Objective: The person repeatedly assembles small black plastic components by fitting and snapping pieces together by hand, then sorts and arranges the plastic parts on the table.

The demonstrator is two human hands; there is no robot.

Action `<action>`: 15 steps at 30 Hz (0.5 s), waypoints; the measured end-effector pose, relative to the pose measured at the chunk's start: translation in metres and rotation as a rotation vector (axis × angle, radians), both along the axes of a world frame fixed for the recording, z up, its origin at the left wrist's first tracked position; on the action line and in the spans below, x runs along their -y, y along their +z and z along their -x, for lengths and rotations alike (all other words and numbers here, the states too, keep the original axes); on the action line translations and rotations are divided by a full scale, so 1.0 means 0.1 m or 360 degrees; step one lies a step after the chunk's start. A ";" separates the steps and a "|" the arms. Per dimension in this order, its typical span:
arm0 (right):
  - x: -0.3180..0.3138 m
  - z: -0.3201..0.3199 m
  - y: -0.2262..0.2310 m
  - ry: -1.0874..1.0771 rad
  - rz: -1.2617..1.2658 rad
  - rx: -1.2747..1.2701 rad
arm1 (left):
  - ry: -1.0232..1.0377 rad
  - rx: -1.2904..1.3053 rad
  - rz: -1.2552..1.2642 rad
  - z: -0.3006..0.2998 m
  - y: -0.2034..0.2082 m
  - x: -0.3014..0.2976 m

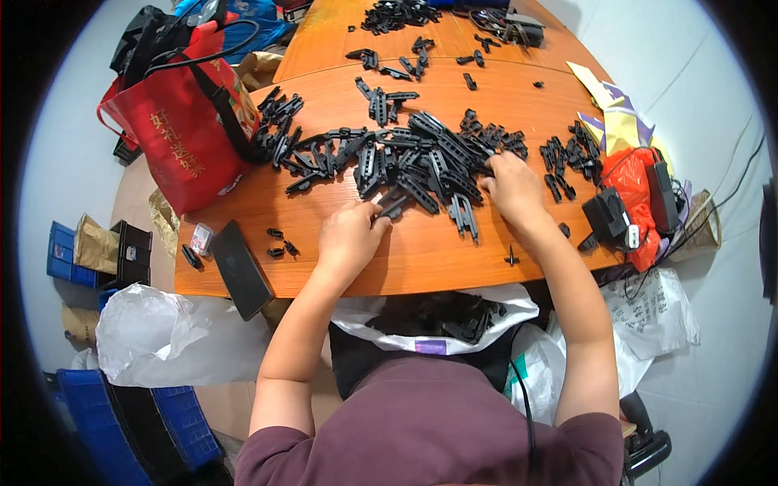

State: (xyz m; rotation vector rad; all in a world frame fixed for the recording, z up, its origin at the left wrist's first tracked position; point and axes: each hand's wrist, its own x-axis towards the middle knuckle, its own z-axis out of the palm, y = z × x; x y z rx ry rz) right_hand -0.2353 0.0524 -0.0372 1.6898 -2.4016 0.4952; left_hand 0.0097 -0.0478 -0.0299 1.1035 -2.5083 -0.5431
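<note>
A heap of long black plastic parts (pixel 438 162), ribbed and slotted, lies in the middle of the orange wooden table (pixel 454 267). At the heap's near left edge, my left hand (pixel 348 239) is closed with thumb and fingers on a dark plastic part (pixel 394 202). My right hand (pixel 516 193) rests at the heap's right side, its fingers curled in against the pieces. What sits between those fingertips is hidden. A forked black part (pixel 463 217) lies between the two hands.
Smaller black parts (pixel 579 154) lie at the right, others (pixel 397 14) at the far end. A phone-like black slab (pixel 241 271) overhangs the front left edge, near a red bag (pixel 182 134). A black adapter (pixel 608 217) stands at right. An open white sack (pixel 519 304) with black parts is against my lap.
</note>
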 end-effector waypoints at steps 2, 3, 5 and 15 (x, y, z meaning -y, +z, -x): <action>-0.01 -0.01 0.01 -0.0060 -0.0065 -0.0016 | -0.0014 -0.0149 -0.0097 -0.04 -0.01 0.07; -0.05 -0.03 0.00 -0.0144 -0.0149 -0.0019 | -0.0053 -0.0285 -0.0212 -0.08 -0.02 0.07; -0.08 -0.02 -0.05 -0.0116 -0.0138 0.0037 | 0.0058 -0.0335 -0.0471 -0.10 0.05 0.09; -0.43 -0.36 0.39 0.0256 0.0682 0.0807 | -0.0295 -0.1028 -0.1961 0.11 0.29 0.06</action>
